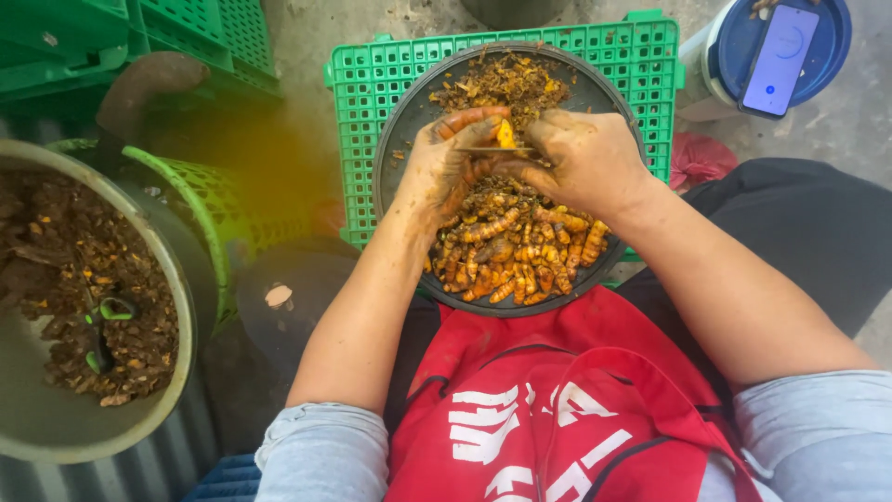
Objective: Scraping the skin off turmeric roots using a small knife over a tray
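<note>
Right over the middle of the dark round tray (609, 98), both hands meet. Left hand (444, 163) is curled around a turmeric root (469, 118), root's long axis running roughly left-to-right, tilted a bit up toward the right end. Right hand (585, 158) is closed on a thin knife (492, 149), blade lying near-horizontal and pointing left, into the left hand's grip; the blade looks to touch the root's yellow cut end, though fingers hide the contact. So the root sits left of the right hand, blade crossing just below it.

Pile of unpeeled roots (520, 256) lies nearer the person, just under both hands. Peelings heap (506, 84) sits at the tray's far side. Tray rests on a green crate (362, 121). Big bowl of scraps (84, 297) well off to the left. Phone (779, 58) lies on a blue-lidded container (832, 56), far right.
</note>
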